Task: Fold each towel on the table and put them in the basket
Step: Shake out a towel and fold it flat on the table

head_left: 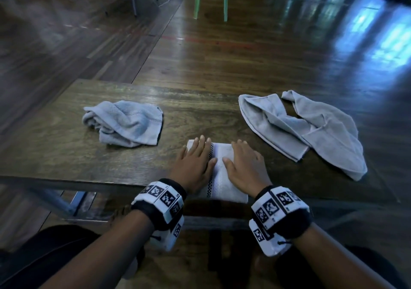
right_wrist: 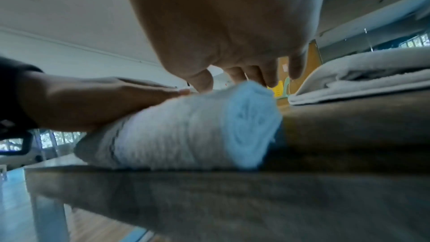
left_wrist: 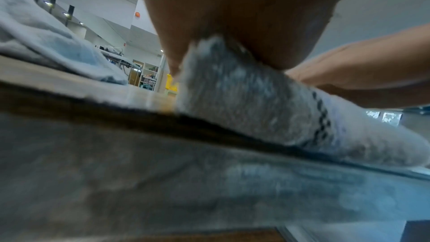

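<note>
A person is sitting at a wooden table [head_left: 66, 155], both hands lying flat on a folded white towel [head_left: 222, 177] at the near edge. The left hand [head_left: 195, 164] is pressing the towel's left half, fingers straight and close together. The right hand [head_left: 243, 166] is pressing the right half, fingers likewise straight, gripping nothing. A line of small black checks is running along the towel between the two hands. The towel is a thick, nubbly rectangle, its near end just overhanging the table edge. To the left, well apart, a light blue towel [head_left: 124, 124] is lying crumpled. To the right, a larger grey towel [head_left: 311, 128] is sprawling loosely, reaching the table's right side. Bare wood is showing between the three.
</note>
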Tool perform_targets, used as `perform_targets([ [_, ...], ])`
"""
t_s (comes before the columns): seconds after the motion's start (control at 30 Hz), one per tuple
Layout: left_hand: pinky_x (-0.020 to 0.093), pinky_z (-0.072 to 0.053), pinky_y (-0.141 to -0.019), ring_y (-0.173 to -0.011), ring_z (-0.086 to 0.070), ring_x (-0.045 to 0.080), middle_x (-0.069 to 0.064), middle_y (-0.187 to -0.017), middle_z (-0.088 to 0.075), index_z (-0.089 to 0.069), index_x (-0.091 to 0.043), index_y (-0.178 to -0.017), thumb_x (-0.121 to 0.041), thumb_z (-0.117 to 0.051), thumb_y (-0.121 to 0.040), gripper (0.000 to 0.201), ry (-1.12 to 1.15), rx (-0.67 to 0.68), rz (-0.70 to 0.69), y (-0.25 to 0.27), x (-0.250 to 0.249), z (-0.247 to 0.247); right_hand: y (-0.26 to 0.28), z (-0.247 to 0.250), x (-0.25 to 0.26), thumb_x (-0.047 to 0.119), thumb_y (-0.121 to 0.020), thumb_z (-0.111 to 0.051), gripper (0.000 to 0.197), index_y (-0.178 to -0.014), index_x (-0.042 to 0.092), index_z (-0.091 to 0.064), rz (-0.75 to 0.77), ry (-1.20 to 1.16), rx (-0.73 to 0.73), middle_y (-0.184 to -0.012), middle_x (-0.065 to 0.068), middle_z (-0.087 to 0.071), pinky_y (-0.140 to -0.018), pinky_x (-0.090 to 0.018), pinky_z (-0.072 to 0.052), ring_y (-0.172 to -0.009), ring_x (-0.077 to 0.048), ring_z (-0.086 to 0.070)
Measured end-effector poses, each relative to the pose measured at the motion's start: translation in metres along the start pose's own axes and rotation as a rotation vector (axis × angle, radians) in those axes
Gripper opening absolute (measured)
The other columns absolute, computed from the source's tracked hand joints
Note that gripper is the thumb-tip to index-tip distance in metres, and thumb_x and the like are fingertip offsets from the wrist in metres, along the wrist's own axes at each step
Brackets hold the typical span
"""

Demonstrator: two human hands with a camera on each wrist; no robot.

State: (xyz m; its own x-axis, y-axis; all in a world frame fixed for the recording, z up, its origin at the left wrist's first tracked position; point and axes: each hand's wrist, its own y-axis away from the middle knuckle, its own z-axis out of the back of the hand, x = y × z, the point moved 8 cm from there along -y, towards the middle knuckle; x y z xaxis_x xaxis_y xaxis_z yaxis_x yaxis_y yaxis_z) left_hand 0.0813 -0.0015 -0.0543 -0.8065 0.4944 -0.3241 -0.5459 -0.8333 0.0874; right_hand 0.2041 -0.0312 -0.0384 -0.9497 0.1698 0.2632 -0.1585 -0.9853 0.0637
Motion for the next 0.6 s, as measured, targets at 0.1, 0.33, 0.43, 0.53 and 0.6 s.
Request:
perform_targets([
  [0.1, 0.042, 0.003, -0.117, -0.145, 0.011, 0.01, -0.001, -0.158, 0.009, 0.006, -0.017, -0.149, -0.045, -0.014, -0.099, 0.061, 0.019, 0.045, 0.021, -0.004, 0.002, -0.018, -0.003, -0.021, -0.007, 0.044, -0.098, -0.025, 0.062, -0.148, 0.012, -0.012, -0.049, 0.0, 0.063, -0.159, -0.006, -0.002, -0.118, -0.043, -0.006, -0.147, -0.019, 0.0],
  [0.33, 0.047, 0.006, -0.117, -0.144, 0.014, 0.01, -0.004, -0.158, 0.013, 0.005, -0.021, -0.149, -0.047, -0.012, -0.098, 0.06, -0.026, 0.018, 0.07, -0.02, 0.011, -0.02, -0.021, -0.036, -0.011, 0.048, -0.097, -0.019, 0.066, -0.15, 0.011, -0.002, -0.052, -0.005, 0.067, -0.159, -0.005, 0.01, -0.117, -0.046, 0.002, -0.146, -0.018, 0.01],
  [0.43, 0.047, 0.009, -0.116, -0.144, 0.015, 0.012, -0.005, -0.157, 0.014, 0.006, -0.022, -0.149, -0.048, -0.012, -0.098, 0.06, -0.017, 0.003, 0.087, -0.028, 0.015, -0.018, -0.029, -0.036, -0.014, 0.048, -0.097, -0.017, 0.065, -0.15, 0.013, 0.0, -0.05, -0.012, 0.087, -0.158, -0.003, 0.014, -0.117, -0.047, 0.003, -0.146, -0.017, 0.011],
  [0.53, 0.048, 0.007, -0.117, -0.144, 0.016, 0.014, -0.005, -0.157, 0.015, 0.006, -0.022, -0.149, -0.046, -0.013, -0.098, 0.059, 0.03, 0.021, 0.109, -0.031, 0.021, -0.018, -0.033, -0.038, -0.018, 0.047, -0.098, -0.016, 0.064, -0.149, 0.014, 0.002, -0.045, -0.01, 0.091, -0.158, -0.001, 0.017, -0.116, -0.047, 0.004, -0.146, -0.018, 0.013],
  [0.6, 0.048, 0.007, -0.117, -0.145, 0.016, 0.017, -0.005, -0.157, 0.015, 0.006, -0.023, -0.149, -0.044, -0.013, -0.098, 0.058, 0.058, 0.036, 0.136, -0.031, 0.03, -0.017, -0.034, -0.038, -0.02, 0.046, -0.098, -0.016, 0.063, -0.149, 0.016, 0.002, -0.033, -0.003, 0.093, -0.157, -0.001, 0.018, -0.116, -0.047, 0.004, -0.145, -0.019, 0.014],
])
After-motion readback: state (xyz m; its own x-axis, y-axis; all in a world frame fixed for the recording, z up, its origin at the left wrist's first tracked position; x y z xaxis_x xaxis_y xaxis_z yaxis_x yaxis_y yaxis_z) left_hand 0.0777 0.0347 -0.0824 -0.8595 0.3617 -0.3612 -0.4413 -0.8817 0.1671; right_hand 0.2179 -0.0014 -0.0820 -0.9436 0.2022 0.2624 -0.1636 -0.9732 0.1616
